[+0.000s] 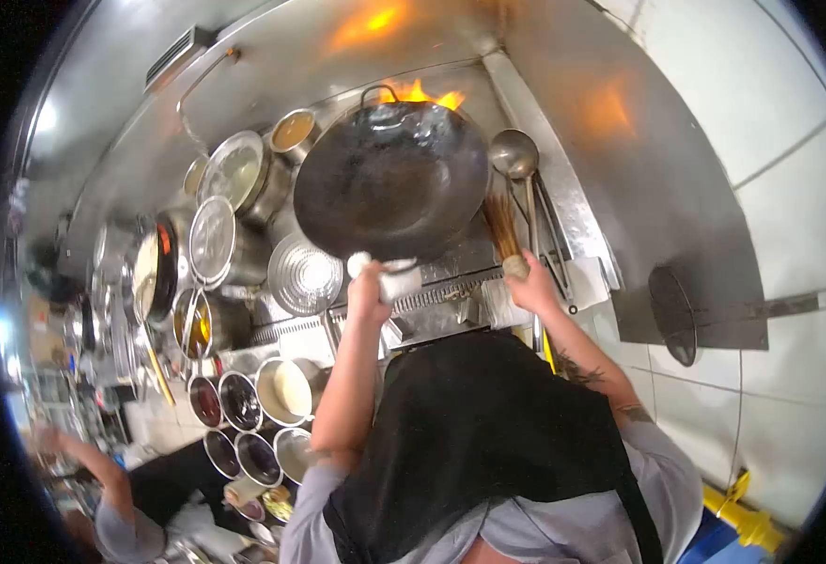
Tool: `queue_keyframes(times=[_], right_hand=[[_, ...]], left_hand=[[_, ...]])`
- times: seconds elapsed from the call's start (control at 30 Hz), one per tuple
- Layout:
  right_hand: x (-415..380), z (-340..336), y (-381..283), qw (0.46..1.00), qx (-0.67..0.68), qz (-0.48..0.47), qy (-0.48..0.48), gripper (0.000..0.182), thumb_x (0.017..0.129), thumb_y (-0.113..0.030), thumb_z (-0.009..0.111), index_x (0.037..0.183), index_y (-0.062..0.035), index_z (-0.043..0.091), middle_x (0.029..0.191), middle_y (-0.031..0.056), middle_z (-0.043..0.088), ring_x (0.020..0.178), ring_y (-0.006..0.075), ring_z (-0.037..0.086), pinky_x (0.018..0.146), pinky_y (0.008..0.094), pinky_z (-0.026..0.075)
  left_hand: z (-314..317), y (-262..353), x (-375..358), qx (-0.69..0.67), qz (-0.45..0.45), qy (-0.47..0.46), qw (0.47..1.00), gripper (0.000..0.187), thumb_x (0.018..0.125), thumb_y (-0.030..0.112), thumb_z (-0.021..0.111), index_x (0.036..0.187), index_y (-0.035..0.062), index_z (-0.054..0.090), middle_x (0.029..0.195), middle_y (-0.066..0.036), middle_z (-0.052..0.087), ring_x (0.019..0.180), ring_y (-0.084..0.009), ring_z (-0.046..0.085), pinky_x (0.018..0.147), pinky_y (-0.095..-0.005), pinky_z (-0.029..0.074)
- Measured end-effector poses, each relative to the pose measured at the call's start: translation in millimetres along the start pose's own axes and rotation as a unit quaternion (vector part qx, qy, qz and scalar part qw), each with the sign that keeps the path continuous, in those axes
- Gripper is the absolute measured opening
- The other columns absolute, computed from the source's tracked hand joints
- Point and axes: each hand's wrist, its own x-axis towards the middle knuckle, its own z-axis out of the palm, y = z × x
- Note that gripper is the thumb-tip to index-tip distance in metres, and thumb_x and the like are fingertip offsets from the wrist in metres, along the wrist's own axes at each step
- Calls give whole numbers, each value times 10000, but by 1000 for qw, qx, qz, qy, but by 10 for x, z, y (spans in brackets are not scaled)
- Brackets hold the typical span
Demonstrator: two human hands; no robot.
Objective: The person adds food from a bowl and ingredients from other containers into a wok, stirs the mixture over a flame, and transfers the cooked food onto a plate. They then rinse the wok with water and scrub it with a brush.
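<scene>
A large dark wok (pixel 389 179) sits tilted over the burner, with orange flames (pixel 422 94) rising behind its far rim. Its inside looks bare and slightly shiny. My left hand (pixel 368 293) is closed around a white cloth (pixel 399 282) at the wok's near handle, which the cloth partly hides. In my right hand (pixel 531 284) is a bamboo wok brush (pixel 502 230), gripped by its bound end, bristles pointing up beside the wok's right side. A steel ladle (pixel 514 155) lies just beyond the brush.
Left of the wok stand a perforated strainer (pixel 306 273), a pot with a sieve (pixel 214 240) and a pot of brown liquid (pixel 294 131). Several sauce containers (pixel 240 399) are at lower left. A mesh skimmer (pixel 673 315) hangs at right. Another person's arm (pixel 93 459) shows at lower left.
</scene>
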Motion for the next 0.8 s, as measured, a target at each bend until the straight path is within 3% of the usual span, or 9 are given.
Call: queue_keyframes(times=[0.1, 0.17, 0.3, 0.4, 0.43, 0.5, 0.63, 0.67, 0.8], right_hand=[[126, 373, 329, 993, -117, 0, 16, 718, 779, -236, 731, 1398, -3, 451, 1077, 271, 655, 982, 417, 638, 889, 437, 503], [49, 313, 386, 978, -191, -59, 56, 649, 782, -241, 721, 1328, 23, 488, 1062, 275, 652, 964, 425, 635, 891, 449, 499], [-416, 71, 545, 967, -225, -52, 107, 400, 805, -156, 664, 1136, 24, 528, 953, 292, 642, 926, 490, 612, 891, 470, 502], [-515, 265, 1277, 983, -180, -23, 39, 313, 829, -143, 652, 1082, -18, 517, 737, 153, 604, 654, 378, 609, 649, 470, 529], [-516, 201, 1263, 997, -18, 74, -12, 299, 840, -146, 647, 1082, -34, 512, 696, 116, 564, 587, 323, 569, 572, 451, 498], [-439, 85, 1166, 912, 302, 254, -111, 272, 862, -150, 638, 1082, -67, 502, 614, 42, 485, 451, 214, 489, 419, 413, 435], [-258, -222, 473, 945, 271, 174, -64, 161, 909, -91, 562, 1047, -97, 479, 577, 11, 450, 374, 120, 394, 331, 305, 334], [-185, -221, 273, 960, 230, 156, -39, 158, 912, -64, 533, 1057, -90, 477, 579, 13, 453, 386, 117, 412, 337, 290, 343], [527, -169, -492, 978, 205, -31, -36, 240, 905, -84, 544, 1136, -90, 480, 609, 0, 455, 407, 113, 429, 346, 279, 362]], left_hand=[[260, 136, 134, 18, -14, 26, 999, 301, 788, 48, 628, 1060, -53, 548, 966, -143, 586, 853, -291, 645, 734, -454, 554], [76, -10, 785, -30, -18, -33, 999, 342, 775, 68, 652, 1072, -62, 545, 994, -162, 595, 869, -296, 635, 723, -451, 531], [147, -85, 616, -39, 8, -9, 999, 367, 855, 194, 690, 1124, -25, 570, 1067, -144, 626, 895, -274, 649, 757, -401, 534], [-100, -225, 235, -15, -22, -36, 999, 372, 901, 254, 678, 1161, 5, 583, 1093, -114, 649, 915, -258, 660, 790, -388, 546], [-165, -297, 149, 0, -29, -70, 997, 366, 903, 222, 670, 1193, 20, 576, 1108, -110, 652, 940, -251, 660, 811, -387, 545], [-294, -441, -30, 33, -40, -139, 989, 380, 906, 157, 654, 1259, 49, 563, 1138, -100, 658, 990, -238, 658, 852, -383, 542], [-476, -858, 13, 212, 74, -216, 950, 466, 826, 82, 715, 1260, 43, 550, 1158, -89, 650, 1035, -201, 623, 910, -364, 504], [-562, -1102, 245, 247, 58, -217, 943, 493, 787, 101, 747, 1238, 43, 557, 1153, -78, 649, 1022, -186, 618, 892, -355, 506], [-563, -1094, 191, 529, 164, -110, 825, 656, 689, 166, 764, 1261, -5, 491, 1138, -234, 629, 1083, -381, 609, 929, -444, 492]])
